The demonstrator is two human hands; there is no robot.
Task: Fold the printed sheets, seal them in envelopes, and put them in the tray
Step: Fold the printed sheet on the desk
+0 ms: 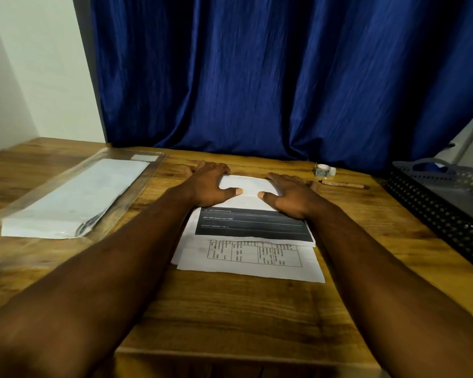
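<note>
A stack of printed sheets point(253, 242) lies in the middle of the wooden table. The top sheet point(246, 186) has its far end folded over, white back up, above a dark printed band. My left hand point(208, 182) presses on the fold's left part and my right hand point(290, 193) on its right part, thumbs pointing at each other. A clear plastic pack of white envelopes point(74, 197) lies at the left. A dark perforated tray point(443, 197) stands at the right edge.
A small roll of tape point(322, 169) and a pen point(342, 184) lie beyond my right hand. A blue curtain point(284, 77) hangs along the table's far edge. The table's front edge point(230, 353) is near me.
</note>
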